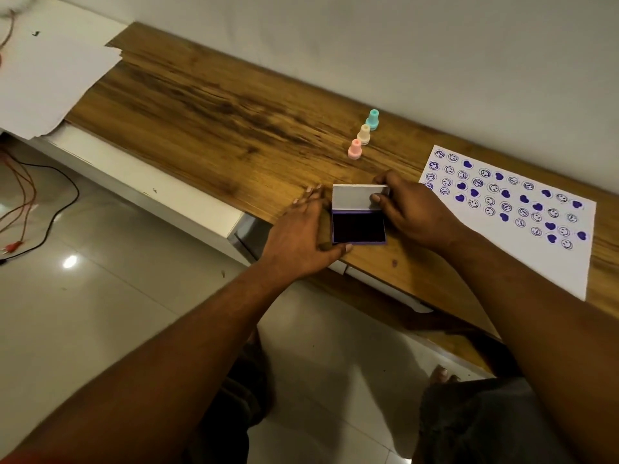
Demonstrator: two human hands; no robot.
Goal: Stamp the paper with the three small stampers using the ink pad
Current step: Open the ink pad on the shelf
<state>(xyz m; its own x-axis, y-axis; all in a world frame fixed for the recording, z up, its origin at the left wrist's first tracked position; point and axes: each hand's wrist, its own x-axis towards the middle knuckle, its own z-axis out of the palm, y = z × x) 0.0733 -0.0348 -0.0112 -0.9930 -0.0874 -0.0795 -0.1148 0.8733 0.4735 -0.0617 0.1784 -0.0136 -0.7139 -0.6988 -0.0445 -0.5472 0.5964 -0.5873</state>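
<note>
three stampers, one ink pad

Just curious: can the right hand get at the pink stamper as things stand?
Probably yes: the pink stamper stands in the open beyond the ink pad, but the right hand pinches the pad's lid.

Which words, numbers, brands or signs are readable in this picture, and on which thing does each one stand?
No words, numbers or brand names are readable.
Paper: only stamped purple pictures, smiley faces and hearts; no letters.
Ink pad lid: plain grey inside, no label shows.
Three small stampers: no marking can be made out.
</note>
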